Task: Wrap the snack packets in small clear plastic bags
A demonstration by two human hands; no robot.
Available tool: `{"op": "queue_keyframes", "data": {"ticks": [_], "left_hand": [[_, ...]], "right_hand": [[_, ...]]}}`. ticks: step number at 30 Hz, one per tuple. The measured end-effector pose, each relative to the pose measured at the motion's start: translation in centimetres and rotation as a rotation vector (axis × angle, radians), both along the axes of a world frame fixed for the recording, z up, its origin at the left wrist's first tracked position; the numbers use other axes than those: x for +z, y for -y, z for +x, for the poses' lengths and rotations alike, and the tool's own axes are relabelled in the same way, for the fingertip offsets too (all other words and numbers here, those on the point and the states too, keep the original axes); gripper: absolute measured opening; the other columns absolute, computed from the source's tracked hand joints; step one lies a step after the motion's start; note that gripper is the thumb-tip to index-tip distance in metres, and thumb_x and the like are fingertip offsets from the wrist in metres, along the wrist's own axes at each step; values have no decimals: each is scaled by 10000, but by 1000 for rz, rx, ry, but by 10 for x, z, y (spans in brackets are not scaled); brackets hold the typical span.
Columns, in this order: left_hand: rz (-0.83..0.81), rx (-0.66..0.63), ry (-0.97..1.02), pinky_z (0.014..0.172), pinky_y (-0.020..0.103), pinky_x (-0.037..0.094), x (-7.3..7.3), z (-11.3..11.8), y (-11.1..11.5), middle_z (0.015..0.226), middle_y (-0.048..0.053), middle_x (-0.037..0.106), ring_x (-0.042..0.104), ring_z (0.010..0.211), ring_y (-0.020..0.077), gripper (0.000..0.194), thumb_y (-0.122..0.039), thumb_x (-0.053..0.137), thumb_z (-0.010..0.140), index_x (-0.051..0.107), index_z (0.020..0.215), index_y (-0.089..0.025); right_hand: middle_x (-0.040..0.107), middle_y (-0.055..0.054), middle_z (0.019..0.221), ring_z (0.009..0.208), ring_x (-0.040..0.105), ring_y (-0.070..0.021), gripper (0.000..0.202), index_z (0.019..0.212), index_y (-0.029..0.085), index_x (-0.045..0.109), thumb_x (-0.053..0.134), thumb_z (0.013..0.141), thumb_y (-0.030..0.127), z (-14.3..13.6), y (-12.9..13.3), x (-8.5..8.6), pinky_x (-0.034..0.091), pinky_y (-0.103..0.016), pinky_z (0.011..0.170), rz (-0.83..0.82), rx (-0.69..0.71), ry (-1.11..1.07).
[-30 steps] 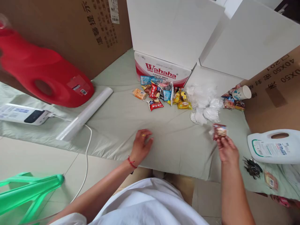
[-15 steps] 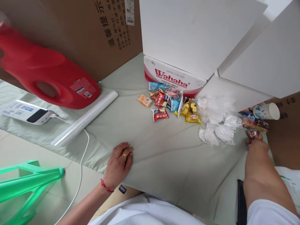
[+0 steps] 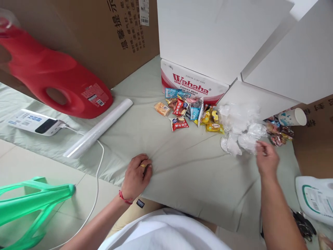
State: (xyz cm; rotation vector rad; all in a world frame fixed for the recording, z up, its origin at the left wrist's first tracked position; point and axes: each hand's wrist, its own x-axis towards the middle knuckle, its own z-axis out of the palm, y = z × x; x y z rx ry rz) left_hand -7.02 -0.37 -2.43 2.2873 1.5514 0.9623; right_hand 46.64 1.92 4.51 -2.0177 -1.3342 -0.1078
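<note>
My left hand rests on the green cloth near its front edge, its fingers curled together with nothing in them. On the right, my right hand is at the edge of the crumpled clear plastic bags. Its fingers are bent and a little apart, and no held object shows. Left of the bags lies a pile of wrapped snacks, with a red packet, a yellow packet and an orange-brown one. More wrapped snacks lie behind my right hand, beside a paper cup.
A white Wahaha box stands behind the snacks. At the left are a red jug, a plastic roll, a white power strip with a cable, and a green stool. A white bottle is at the right.
My right hand has moved left from the wrapped snacks by the cup to the edge of the plastic bags. The view has shifted slightly; my left hand stays on the cloth.
</note>
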Motion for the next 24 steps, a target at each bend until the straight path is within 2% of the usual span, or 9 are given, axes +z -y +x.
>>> {"op": "queue_keyframes", "data": {"ticks": [2, 4, 6, 9, 12, 15, 17, 21, 24], "left_hand": [[2, -17, 64, 968, 426, 542, 1, 0, 1, 1086, 104, 661, 646, 1132, 267, 131, -163, 569, 931, 675, 1000, -195], [-16, -13, 156, 959, 408, 546, 4, 2, 2, 1102, 97, 657, 655, 1114, 248, 131, -172, 567, 937, 677, 1001, -201], [-74, 7, 273, 914, 386, 556, 8, 8, 2, 1104, 86, 647, 664, 1058, 225, 122, -203, 571, 945, 673, 1010, -210], [-288, -18, 535, 739, 321, 562, 16, 29, -1, 1047, 62, 622, 659, 869, 173, 128, -304, 582, 959, 641, 1031, -217], [-639, -133, 860, 591, 268, 533, 21, 68, -11, 1076, 69, 613, 656, 791, 156, 296, -450, 609, 937, 570, 1122, -223], [-723, -186, 997, 695, 284, 572, 21, 111, -25, 1345, 142, 539, 645, 1100, 241, 646, -457, 836, 723, 530, 1242, -224], [-721, -178, 968, 696, 275, 559, 17, 131, -35, 1368, 151, 539, 621, 1144, 265, 765, -405, 929, 583, 570, 1229, -208], [-815, -199, 1068, 657, 285, 522, 2, 139, -48, 853, 32, 642, 618, 771, 165, 464, -554, 819, 716, 641, 905, -170], [-836, -206, 1190, 674, 270, 485, -3, 131, -52, 715, -25, 597, 557, 661, 115, 445, -577, 799, 748, 627, 812, -172]], "right_hand": [[684, -96, 946, 657, 537, -167, 519, 1064, 199, 723, 630, 826, 651, -29, 15, -15, 492, -370, 724, -125, 116, 28], [672, -83, 863, 679, 551, -183, 479, 945, 185, 722, 599, 826, 632, -53, 20, -23, 493, -384, 755, -137, 120, 23], [659, -75, 835, 708, 562, -186, 419, 888, 185, 695, 578, 852, 585, -78, 18, -27, 486, -359, 736, 44, -12, -81], [608, -5, 790, 593, 474, -123, 344, 928, 212, 620, 676, 809, 530, -125, 10, -30, 411, -267, 567, 358, -109, -547], [497, 67, 671, 502, 354, -81, 388, 842, 237, 533, 781, 712, 506, -183, 3, -41, 275, -211, 454, 299, 108, -1035], [486, 67, 642, 518, 366, -75, 363, 793, 222, 562, 804, 725, 483, -228, 5, -55, 278, -197, 458, 69, 328, -1126], [512, 53, 656, 560, 407, -79, 324, 791, 206, 613, 806, 755, 463, -240, 8, -60, 319, -196, 487, -44, 445, -1075], [461, 87, 603, 473, 303, -54, 332, 831, 219, 626, 841, 742, 457, -232, 10, -59, 245, -189, 421, -103, 481, -1242], [489, 90, 620, 436, 247, -34, 379, 805, 223, 589, 884, 701, 438, -220, 10, -54, 186, -182, 384, -84, 422, -1431]]}}
